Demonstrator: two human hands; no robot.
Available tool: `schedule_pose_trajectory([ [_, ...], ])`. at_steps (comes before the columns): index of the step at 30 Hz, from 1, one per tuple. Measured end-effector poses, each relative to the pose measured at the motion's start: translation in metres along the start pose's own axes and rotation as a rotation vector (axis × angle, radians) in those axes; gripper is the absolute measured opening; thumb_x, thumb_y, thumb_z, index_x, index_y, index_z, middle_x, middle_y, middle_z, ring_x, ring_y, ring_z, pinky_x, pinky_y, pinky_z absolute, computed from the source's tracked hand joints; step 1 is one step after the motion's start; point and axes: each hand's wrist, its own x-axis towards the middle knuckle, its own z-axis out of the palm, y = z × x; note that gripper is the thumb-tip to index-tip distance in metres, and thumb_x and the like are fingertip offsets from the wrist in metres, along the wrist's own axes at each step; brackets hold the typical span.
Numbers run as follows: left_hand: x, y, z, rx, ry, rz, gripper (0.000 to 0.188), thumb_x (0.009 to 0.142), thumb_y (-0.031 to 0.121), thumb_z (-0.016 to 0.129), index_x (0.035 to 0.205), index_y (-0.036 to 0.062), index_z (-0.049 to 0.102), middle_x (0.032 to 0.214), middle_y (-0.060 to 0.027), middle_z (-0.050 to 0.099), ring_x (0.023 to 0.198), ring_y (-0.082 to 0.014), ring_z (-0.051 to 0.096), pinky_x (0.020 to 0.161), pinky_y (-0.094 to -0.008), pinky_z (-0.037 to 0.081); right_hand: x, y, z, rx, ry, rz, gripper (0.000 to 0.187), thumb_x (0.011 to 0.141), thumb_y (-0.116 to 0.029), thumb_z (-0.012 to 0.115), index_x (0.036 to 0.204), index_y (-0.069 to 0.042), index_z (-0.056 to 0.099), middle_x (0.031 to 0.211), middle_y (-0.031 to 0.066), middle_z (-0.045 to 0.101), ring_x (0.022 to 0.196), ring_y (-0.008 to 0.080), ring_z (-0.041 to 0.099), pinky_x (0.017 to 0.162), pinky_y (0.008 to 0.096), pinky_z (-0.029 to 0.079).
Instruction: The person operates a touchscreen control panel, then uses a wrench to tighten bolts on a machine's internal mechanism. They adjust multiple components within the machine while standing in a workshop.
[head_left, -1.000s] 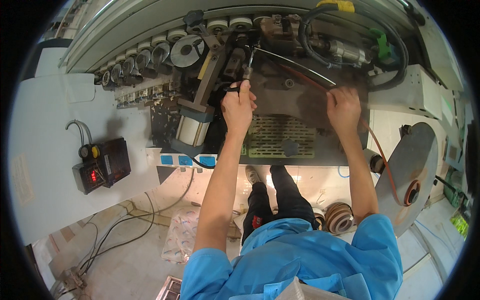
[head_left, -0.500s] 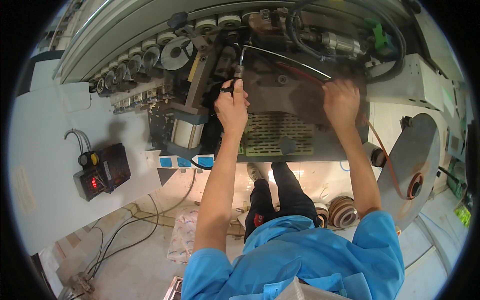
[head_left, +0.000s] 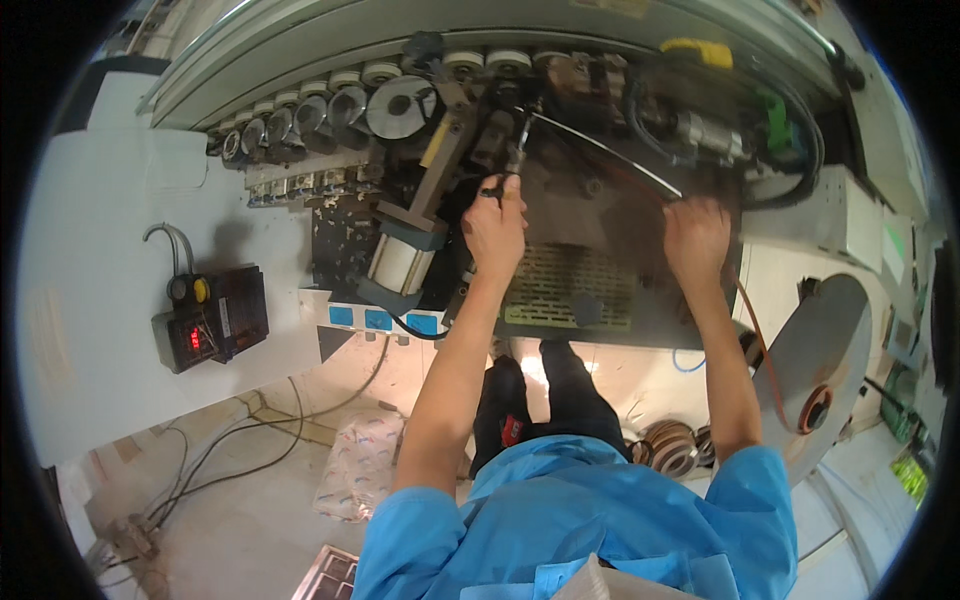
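View shifted; hands inside machine bed edge, room between.

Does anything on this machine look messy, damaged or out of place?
Yes: pale flecks dot the dark machine bed left of the white cylinder. They look odd against the dark surface, perhaps debris or chipped paint; I can't tell which.

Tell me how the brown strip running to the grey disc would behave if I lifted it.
The strip would probably flex, since it bows between the right hand and the disc. It's likely light, looking so thin and narrow. Pulling might meet some drag, as it runs in to the disc's hub.
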Motion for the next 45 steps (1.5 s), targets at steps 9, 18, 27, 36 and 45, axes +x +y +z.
schedule_pose_trajectory([
  [9, 0.005, -0.017, 0.003, 0.202, 0.037, 0.107, 0.048, 0.109, 0.048, 0.058, 0.117, 0.0022, 0.07, 0.071, -0.01, 0.072, 0.061, -0.0239, 0.072, 0.061, -0.0379, 0.055, 0.007, -0.02, -0.01, -0.129, -0.011, 0.006, 0.02, 0.096, -0.028, 0.073, 0.09, -0.009, 0.075, 0.089, 0.0074, 0.068, 0.095, 0.03, 0.063, 0.091, 0.0472, 0.048],
  [18, 0.005, -0.013, 0.004, 0.182, 0.06, 0.251, 0.034, 0.106, 0.029, 0.067, 0.112, -0.0047, 0.071, 0.09, -0.0238, 0.073, 0.08, -0.0418, 0.073, 0.071, -0.0456, 0.058, 0.001, -0.044, -0.004, -0.226, -0.029, 0.036, 0.006, 0.096, -0.014, 0.074, 0.097, -0.008, 0.075, 0.099, 0.0072, 0.07, 0.1, 0.0308, 0.063, 0.097, 0.0469, 0.046],
  [27, 0.002, -0.012, -0.001, 0.335, 0.071, 0.344, 0.03, 0.104, 0.029, 0.07, 0.113, 0.0003, 0.068, 0.088, -0.0168, 0.072, 0.076, -0.0324, 0.072, 0.067, -0.0391, 0.056, 0.001, -0.049, 0.004, -0.271, -0.005, 0.064, 0.015, 0.096, -0.021, 0.078, 0.091, -0.008, 0.072, 0.093, 0.0069, 0.069, 0.094, 0.0316, 0.065, 0.089, 0.046, 0.046],
  [36, 0.0, -0.025, 0.009, 0.354, 0.175, 0.483, 0.038, 0.106, 0.03, 0.069, 0.122, -0.0037, 0.064, 0.098, -0.0166, 0.072, 0.086, -0.03, 0.072, 0.077, -0.0379, 0.056, 0.004, -0.054, 0.002, -0.142, 0.016, 0.143, 0.017, 0.095, -0.02, 0.079, 0.086, -0.008, 0.071, 0.089, 0.0055, 0.07, 0.088, 0.0296, 0.064, 0.09, 0.0446, 0.045],
  [45, 0.004, -0.016, 0.003, 0.236, -0.001, 0.296, 0.036, 0.106, 0.029, 0.065, 0.122, -0.0029, 0.066, 0.102, -0.0209, 0.071, 0.088, -0.0371, 0.072, 0.078, -0.041, 0.057, -0.001, -0.053, -0.003, -0.104, 0.044, 0.114, 0.015, 0.095, -0.018, 0.079, 0.087, -0.008, 0.073, 0.091, 0.005, 0.071, 0.093, 0.0292, 0.064, 0.091, 0.0434, 0.045],
])
